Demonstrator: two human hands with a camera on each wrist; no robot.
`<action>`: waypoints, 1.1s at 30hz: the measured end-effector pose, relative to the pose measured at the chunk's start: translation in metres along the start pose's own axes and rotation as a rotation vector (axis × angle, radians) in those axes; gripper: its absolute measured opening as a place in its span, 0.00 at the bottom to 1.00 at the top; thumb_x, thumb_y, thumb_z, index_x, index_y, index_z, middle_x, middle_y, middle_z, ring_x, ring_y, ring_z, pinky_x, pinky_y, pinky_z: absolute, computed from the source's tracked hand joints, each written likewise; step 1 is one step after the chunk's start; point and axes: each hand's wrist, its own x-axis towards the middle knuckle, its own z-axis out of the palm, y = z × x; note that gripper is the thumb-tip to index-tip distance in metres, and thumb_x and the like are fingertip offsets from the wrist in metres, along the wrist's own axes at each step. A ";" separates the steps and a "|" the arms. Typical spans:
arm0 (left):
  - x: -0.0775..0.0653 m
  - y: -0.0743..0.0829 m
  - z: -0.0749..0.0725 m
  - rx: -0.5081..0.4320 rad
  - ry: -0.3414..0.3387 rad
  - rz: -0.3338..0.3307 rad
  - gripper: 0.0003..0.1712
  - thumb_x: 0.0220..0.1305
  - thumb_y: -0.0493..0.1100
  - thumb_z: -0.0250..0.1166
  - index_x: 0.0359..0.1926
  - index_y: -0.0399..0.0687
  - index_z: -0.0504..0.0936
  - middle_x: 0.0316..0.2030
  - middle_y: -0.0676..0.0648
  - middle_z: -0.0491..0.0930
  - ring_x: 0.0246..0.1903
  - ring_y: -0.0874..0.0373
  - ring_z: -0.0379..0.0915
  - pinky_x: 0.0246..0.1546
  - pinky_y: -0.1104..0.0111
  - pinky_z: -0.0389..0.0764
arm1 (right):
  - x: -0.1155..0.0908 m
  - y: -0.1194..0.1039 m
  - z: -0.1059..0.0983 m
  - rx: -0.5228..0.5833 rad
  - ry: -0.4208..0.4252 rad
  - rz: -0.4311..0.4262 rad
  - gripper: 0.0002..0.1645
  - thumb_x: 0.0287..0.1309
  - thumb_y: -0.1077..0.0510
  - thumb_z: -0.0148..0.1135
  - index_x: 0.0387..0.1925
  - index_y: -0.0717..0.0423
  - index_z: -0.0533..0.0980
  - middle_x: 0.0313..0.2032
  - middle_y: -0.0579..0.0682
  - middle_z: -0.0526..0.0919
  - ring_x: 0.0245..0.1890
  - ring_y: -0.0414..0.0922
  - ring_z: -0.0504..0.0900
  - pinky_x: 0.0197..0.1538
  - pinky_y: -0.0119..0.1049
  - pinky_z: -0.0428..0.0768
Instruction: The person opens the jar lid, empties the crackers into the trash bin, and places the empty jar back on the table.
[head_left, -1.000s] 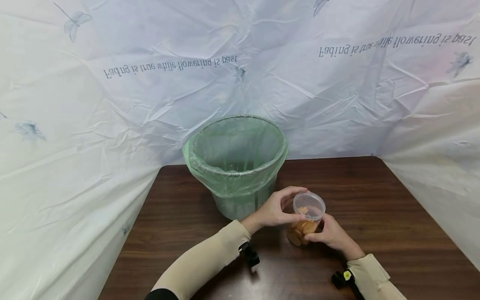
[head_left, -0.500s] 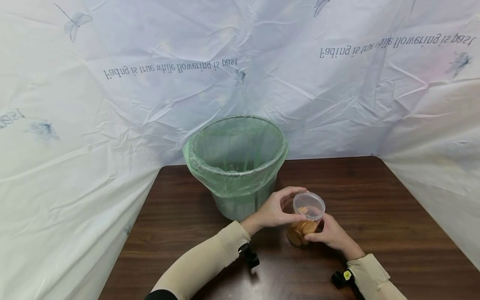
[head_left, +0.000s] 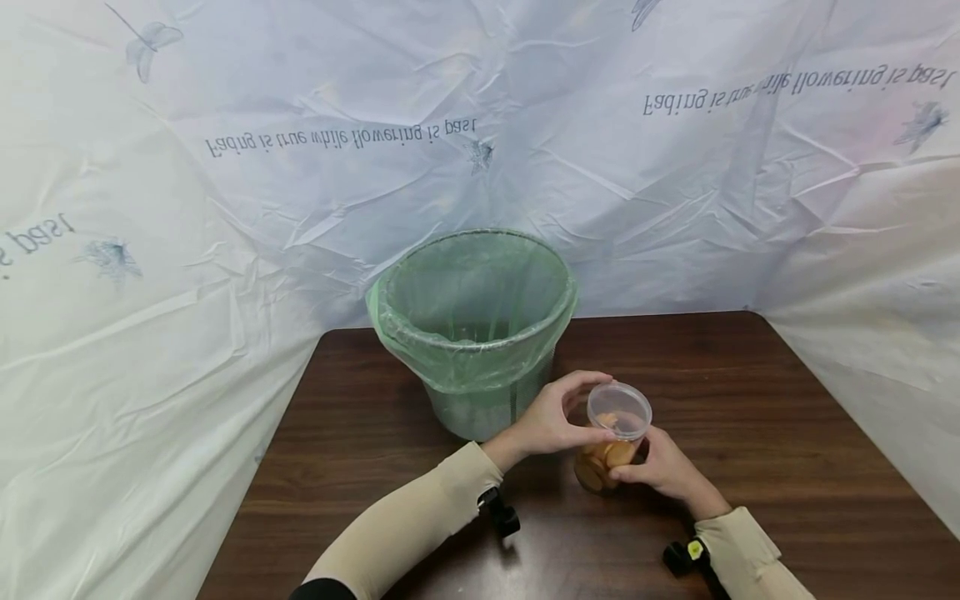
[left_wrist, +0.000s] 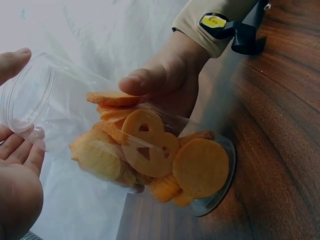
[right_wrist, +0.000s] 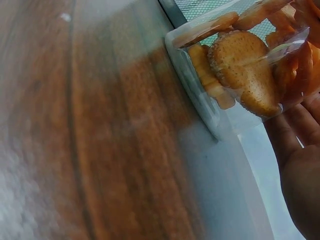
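Note:
A clear plastic jar with a clear round lid stands right of centre in the head view. Orange-brown cookies fill its lower part, one of them pierced like a smiling face. Thumb and fingers of my left hand curl around the lid from the left. From the other side my right hand grips the jar's body, its thumb on the near face in the left wrist view. The jar's base is right at the tabletop, and some right-hand fingers are hidden behind it.
Behind my left hand stands a mesh wastebasket lined with a green bag. The dark wooden table ends at a white printed sheet at the back and sides. Each wrist carries a black camera mount.
Both hands keep their hold on the jar and lid with hardly any movement. The sheet on the far left has shifted, bringing more of its printed lettering into view.

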 end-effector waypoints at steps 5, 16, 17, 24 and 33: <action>0.000 0.000 0.002 0.000 0.010 -0.009 0.38 0.52 0.29 0.73 0.64 0.37 0.68 0.60 0.39 0.73 0.56 0.59 0.74 0.59 0.68 0.75 | -0.001 0.001 0.000 0.002 -0.001 -0.011 0.40 0.33 0.72 0.78 0.54 0.69 0.73 0.45 0.29 0.79 0.42 0.28 0.77 0.44 0.26 0.77; -0.001 0.000 0.010 0.028 0.046 -0.012 0.38 0.50 0.30 0.75 0.62 0.39 0.69 0.59 0.40 0.73 0.56 0.61 0.74 0.59 0.68 0.75 | -0.006 0.006 -0.005 0.047 -0.025 -0.040 0.40 0.36 0.68 0.79 0.57 0.63 0.73 0.46 0.37 0.81 0.43 0.31 0.79 0.45 0.28 0.78; -0.001 0.000 0.010 0.032 0.049 -0.012 0.38 0.50 0.30 0.75 0.62 0.39 0.69 0.59 0.40 0.73 0.56 0.61 0.74 0.59 0.68 0.75 | -0.006 0.006 -0.005 0.048 -0.025 -0.041 0.41 0.36 0.68 0.79 0.57 0.63 0.73 0.46 0.37 0.81 0.43 0.31 0.79 0.45 0.28 0.78; 0.000 0.002 0.009 0.032 0.042 -0.018 0.38 0.50 0.31 0.74 0.62 0.40 0.69 0.60 0.41 0.72 0.56 0.62 0.73 0.60 0.68 0.74 | -0.003 -0.002 -0.006 0.012 -0.014 -0.018 0.41 0.35 0.70 0.78 0.56 0.66 0.72 0.46 0.31 0.79 0.43 0.28 0.77 0.44 0.26 0.77; -0.001 0.003 0.011 0.027 0.051 -0.048 0.38 0.50 0.32 0.75 0.63 0.41 0.69 0.60 0.42 0.72 0.57 0.62 0.73 0.60 0.69 0.74 | -0.003 -0.012 -0.006 0.033 -0.024 -0.052 0.40 0.34 0.72 0.77 0.55 0.70 0.72 0.46 0.30 0.78 0.43 0.28 0.78 0.43 0.27 0.78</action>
